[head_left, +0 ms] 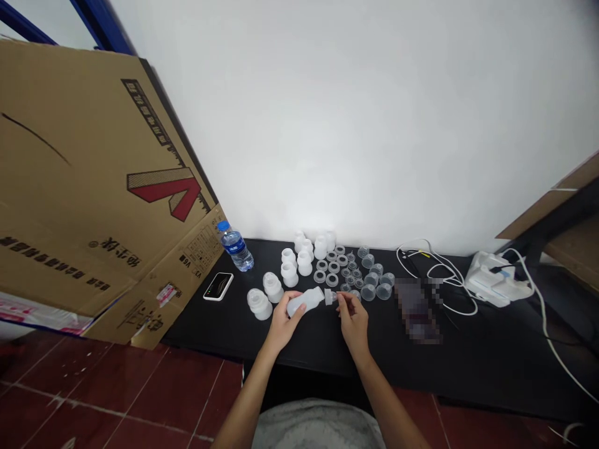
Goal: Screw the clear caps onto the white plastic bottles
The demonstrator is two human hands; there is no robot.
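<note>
My left hand is wrapped round a white baby bottle, tilted with its mouth up to the right. Just off that mouth, a bottle teat in its collar ring is pinched in the fingertips of my right hand. Whether the ring touches the bottle's neck, I cannot tell. Left of my left hand stand two capped baby bottles. Behind it are several uncapped white bottles. Beyond my right hand lie several collar rings, loose teats and clear caps.
On the black table, a water bottle and a white phone-like device stand left, near a large cardboard box. To the right are a pixelated item, white cables and a white power unit. A wall rises behind.
</note>
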